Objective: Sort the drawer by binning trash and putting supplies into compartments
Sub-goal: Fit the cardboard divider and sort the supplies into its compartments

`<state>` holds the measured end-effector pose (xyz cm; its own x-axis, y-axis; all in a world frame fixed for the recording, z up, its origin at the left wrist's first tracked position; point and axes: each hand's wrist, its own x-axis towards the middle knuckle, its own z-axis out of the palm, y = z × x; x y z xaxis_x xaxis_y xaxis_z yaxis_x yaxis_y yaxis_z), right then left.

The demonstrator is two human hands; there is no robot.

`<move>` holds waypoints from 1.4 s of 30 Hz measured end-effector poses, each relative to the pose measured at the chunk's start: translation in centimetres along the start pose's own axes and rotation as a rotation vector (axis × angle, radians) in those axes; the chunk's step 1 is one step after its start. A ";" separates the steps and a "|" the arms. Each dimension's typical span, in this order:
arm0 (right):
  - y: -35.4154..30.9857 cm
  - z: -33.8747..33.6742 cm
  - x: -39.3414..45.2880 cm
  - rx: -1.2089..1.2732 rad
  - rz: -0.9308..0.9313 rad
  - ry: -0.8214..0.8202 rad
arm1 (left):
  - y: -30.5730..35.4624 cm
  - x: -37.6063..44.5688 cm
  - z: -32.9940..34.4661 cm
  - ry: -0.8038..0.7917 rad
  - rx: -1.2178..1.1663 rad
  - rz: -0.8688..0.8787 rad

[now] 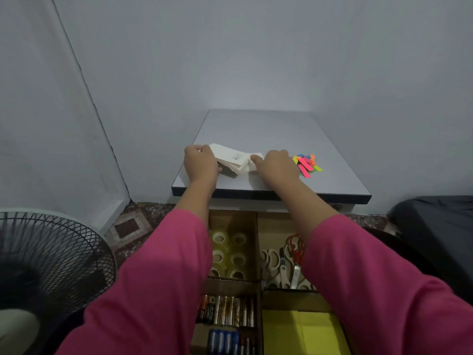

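Both the left hand (200,162) and right hand (276,163) are curled onto the paper stack (234,160), which should be squared and lifted evenly.

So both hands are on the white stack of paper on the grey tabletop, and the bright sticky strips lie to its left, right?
Not quite. In the head view, the bright sticky strips lie right of the white stack of paper, beside the right hand. The left hand and grey tabletop are as you say.
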<state>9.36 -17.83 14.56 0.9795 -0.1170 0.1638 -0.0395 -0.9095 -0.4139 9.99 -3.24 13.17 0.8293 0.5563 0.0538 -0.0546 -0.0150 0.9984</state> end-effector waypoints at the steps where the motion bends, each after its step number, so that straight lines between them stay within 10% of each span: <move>1: -0.4 0.2 0.2 -0.010 0.006 -0.008 | 0.0 0.0 -0.1 0.014 -0.028 -0.009; 18: -2.3 1.4 1.0 -0.283 -0.211 0.149 | 0.5 -0.4 -0.7 0.154 -0.219 -0.057; 30: -2.1 -3.9 -0.5 -0.067 -0.075 -0.506 | 0.6 -1.2 -0.9 0.116 -0.093 0.030; 42: 1.5 -4.7 -4.2 0.447 0.002 -0.350 | 0.6 -4.1 -3.6 -0.309 -0.308 -0.090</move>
<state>4.22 -20.54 17.48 0.9896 0.0900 -0.1118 -0.0281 -0.6428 -0.7655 4.52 -2.51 13.48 0.9629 0.2694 0.0166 -0.0993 0.2964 0.9499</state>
